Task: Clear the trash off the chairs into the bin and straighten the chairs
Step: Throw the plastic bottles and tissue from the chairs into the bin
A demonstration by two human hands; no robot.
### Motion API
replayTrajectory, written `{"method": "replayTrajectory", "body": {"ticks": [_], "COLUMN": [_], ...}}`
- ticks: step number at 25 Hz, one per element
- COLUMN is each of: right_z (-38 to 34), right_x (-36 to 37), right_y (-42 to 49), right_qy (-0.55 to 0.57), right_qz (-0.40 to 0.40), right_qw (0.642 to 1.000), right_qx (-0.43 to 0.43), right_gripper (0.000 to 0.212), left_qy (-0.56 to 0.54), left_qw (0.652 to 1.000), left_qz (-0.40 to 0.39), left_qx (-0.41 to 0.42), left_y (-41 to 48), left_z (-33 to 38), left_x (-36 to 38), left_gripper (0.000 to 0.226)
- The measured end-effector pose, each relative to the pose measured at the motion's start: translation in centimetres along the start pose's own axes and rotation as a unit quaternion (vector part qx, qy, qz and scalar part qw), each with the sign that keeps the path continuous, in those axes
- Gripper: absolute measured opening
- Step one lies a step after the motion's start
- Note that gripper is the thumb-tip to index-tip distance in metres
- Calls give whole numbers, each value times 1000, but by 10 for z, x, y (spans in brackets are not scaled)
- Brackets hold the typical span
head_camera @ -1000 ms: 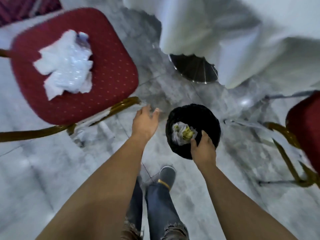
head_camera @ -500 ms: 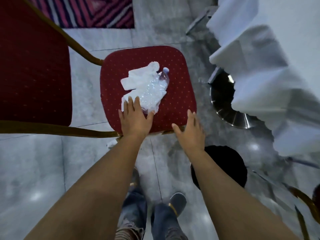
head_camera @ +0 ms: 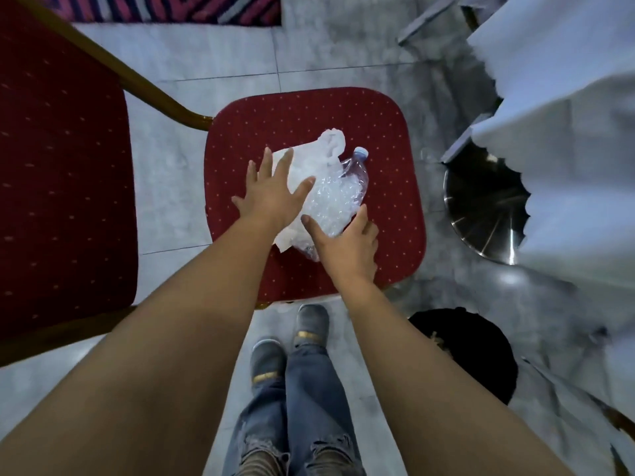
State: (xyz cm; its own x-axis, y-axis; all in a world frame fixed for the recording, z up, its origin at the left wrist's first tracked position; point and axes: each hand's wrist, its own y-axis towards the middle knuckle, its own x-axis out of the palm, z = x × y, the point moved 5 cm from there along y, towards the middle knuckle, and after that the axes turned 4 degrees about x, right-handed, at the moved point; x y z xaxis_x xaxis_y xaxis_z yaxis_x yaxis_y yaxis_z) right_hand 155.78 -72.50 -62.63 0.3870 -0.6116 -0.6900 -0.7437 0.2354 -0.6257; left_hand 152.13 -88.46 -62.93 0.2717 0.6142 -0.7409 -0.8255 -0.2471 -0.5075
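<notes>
Here both hands, left hand [head_camera: 275,197] and right hand [head_camera: 347,245], rest open-fingered on the crushed bottle [head_camera: 338,197].

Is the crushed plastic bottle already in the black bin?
No, the crushed plastic bottle lies on the red chair seat with both hands on the trash, apart from the black bin.

Grey marbled floor tiles [head_camera: 213,56] run under everything, glossy enough to catch soft glints of light. A striped red-and-purple rug [head_camera: 165,8] lies along the top edge. At right hangs a white tablecloth [head_camera: 567,139] (its folds hiding a shiny metal table base [head_camera: 481,207]).
</notes>
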Motion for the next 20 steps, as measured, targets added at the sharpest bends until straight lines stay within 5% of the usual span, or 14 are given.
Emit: {"method": "replayTrajectory", "body": {"ticks": [9, 12, 16, 20], "right_z": [-10, -14, 0, 40], "right_x": [23, 29, 30, 9], "right_y": [34, 29, 20, -10], "right_qy": [185, 268, 369, 390], "right_qz": [-31, -71, -120, -116], "right_qw": [978, 956, 916, 909], "right_qx": [94, 95, 105, 94], "right_gripper": [80, 65, 38, 21], "left_qy": [29, -122, -335, -375], "left_qw": [997, 983, 917, 896], "left_qz": [-43, -99, -172, -204], "left_qx": [-54, -92, -132, -119], "left_y": [42, 32, 25, -19], "left_z": [18, 5, -13, -7], "left_x": [17, 36, 65, 90], "left_gripper": [65, 78, 125, 120]}}
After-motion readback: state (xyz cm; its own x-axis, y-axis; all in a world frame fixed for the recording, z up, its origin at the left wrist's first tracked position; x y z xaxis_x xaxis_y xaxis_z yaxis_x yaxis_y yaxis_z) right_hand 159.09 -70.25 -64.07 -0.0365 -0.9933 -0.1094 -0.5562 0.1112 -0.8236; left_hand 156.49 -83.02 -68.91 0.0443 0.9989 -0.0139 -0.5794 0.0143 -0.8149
